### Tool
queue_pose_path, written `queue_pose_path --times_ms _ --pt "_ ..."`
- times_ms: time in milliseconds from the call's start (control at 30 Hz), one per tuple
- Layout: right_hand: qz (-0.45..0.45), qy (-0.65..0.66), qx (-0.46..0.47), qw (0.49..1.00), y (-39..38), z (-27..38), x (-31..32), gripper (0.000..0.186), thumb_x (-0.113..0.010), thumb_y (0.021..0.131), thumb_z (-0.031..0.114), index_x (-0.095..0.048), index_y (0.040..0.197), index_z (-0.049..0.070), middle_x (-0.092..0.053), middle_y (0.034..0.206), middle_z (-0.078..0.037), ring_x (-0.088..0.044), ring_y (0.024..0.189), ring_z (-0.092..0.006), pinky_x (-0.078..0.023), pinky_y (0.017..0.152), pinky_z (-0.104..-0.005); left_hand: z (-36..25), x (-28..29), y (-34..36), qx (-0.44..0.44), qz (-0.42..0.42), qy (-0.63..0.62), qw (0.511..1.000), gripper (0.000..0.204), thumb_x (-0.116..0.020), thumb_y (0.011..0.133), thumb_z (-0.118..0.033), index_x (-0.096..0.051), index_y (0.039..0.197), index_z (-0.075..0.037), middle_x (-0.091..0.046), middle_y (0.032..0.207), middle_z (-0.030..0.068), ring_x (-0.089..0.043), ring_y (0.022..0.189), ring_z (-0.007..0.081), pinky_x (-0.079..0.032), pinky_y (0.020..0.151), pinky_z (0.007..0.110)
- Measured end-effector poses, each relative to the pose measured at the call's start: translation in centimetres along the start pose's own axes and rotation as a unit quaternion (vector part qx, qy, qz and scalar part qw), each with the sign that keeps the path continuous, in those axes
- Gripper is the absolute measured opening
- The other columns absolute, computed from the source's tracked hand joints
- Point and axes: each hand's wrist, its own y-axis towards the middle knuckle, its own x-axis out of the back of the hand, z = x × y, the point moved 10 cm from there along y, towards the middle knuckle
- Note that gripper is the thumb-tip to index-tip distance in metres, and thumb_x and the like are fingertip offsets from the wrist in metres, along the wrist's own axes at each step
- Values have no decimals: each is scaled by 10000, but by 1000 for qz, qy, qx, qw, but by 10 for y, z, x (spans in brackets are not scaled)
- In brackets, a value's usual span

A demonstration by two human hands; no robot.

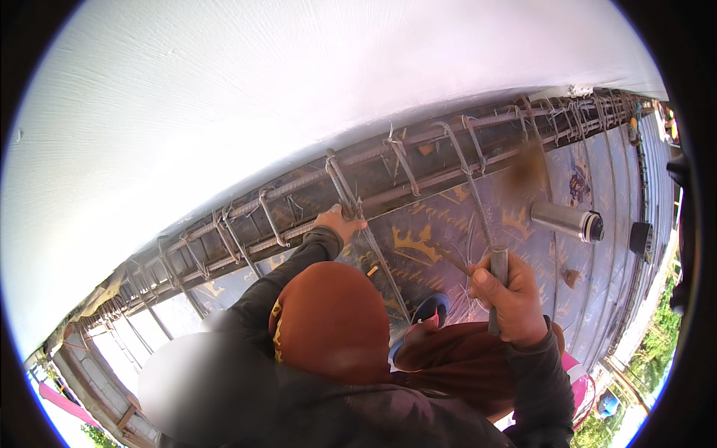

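Note:
At the middle of the head view, my left hand (pixel 337 224) reaches up to the steel rebar cage (pixel 407 172), its fingers closed on a ribbed crossbar where tie wire sticks out. Lower right, my right hand (pixel 508 302) is closed round an upright grey metal handle (pixel 498 261), with a thin metal rod pointing left from the grip. Thin loose wires hang beside that hand. Beneath both hands lie dark printed boards (pixel 433 239) with gold crown patterns. A rounded rust-coloured cloth shape (pixel 328 313) with yellow print fills the lower middle, partly hiding my left forearm.
A white wall (pixel 246 82) runs along the cage's far side. A steel cylinder (pixel 560 220) lies on the boards at right, near a black object (pixel 640 239). A brown trousered leg (pixel 455 358) and footwear (pixel 429 306) are below. Greenery (pixel 657 328) shows beyond the right edge.

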Motion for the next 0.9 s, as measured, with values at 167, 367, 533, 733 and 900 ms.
queue_pose_path --times_ms 167,367,533,733,900 --pt "35 -17 -3 999 8 -3 -14 225 -687 930 211 -568 951 21 -573 734 -14 -486 621 -58 -402 562 -221 13 -1 -5 -3 -29 -9 1000 1108 -566 724 -833 -445 1385 48 -694 984 211 -685 879 343 -543 778 426" --pt "12 -15 35 999 19 -22 -7 148 -653 869 76 -576 974 5 -618 802 -63 -549 698 -117 -468 812 -307 126 -11 -111 85 -193 -259 943 598 -668 839 -549 -629 1220 -91 -687 823 114 -677 787 282 -528 737 389" --pt "-7 -29 12 999 33 -20 10 211 -600 793 50 -598 996 -6 -657 902 -125 -591 871 -164 -455 869 -315 251 -83 -244 313 -256 -278 871 347 -674 841 -381 -710 977 -63 -709 876 153 -688 830 311 -536 773 403" --pt "13 -70 46 996 33 29 4 304 -597 778 41 -610 1072 -33 -645 934 -110 -605 904 -173 -471 842 -314 257 -95 -270 311 -204 -257 892 352 -660 853 -384 -700 1023 -78 -722 943 162 -695 908 321 -535 825 402" --pt "5 -135 75 988 18 53 38 351 -571 776 23 -618 1116 -50 -615 971 -78 -606 899 -172 -488 825 -321 201 -40 -239 199 -180 -289 919 384 -714 820 -396 -702 1010 -63 -725 982 166 -705 902 295 -548 795 377"
